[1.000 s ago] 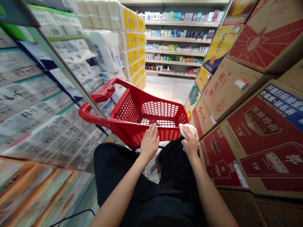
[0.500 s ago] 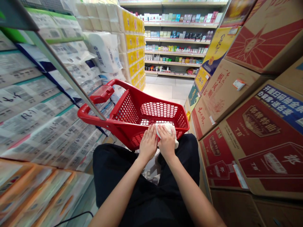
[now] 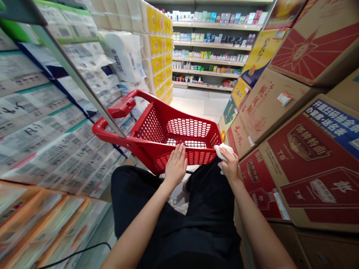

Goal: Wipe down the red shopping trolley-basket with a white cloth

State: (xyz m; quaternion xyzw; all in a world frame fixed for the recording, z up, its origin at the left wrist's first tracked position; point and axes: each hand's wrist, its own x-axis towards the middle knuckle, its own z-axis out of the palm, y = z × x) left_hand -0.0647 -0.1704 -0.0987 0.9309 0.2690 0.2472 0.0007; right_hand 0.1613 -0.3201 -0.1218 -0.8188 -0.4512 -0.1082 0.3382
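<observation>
A red plastic shopping cart basket (image 3: 146,129) stands tilted in the aisle in front of my knees. My left hand (image 3: 175,166) lies flat on the near wall of the basket, fingers stretched out over the rim. My right hand (image 3: 230,163) is closed on a white cloth (image 3: 223,150) and presses it against the basket's near right corner. The basket's handle and red grip point away to the left.
Stacked tissue packs fill the shelf (image 3: 42,112) on my left. Red and brown cartons (image 3: 305,149) are piled on my right. Yellow boxes (image 3: 161,56) stand further down the aisle. Product shelves (image 3: 213,48) line the far wall beyond a tiled floor.
My right hand has slid the cloth from the middle of the basket's near rim, beside the left hand, back out to the right corner. The left hand stays in place.
</observation>
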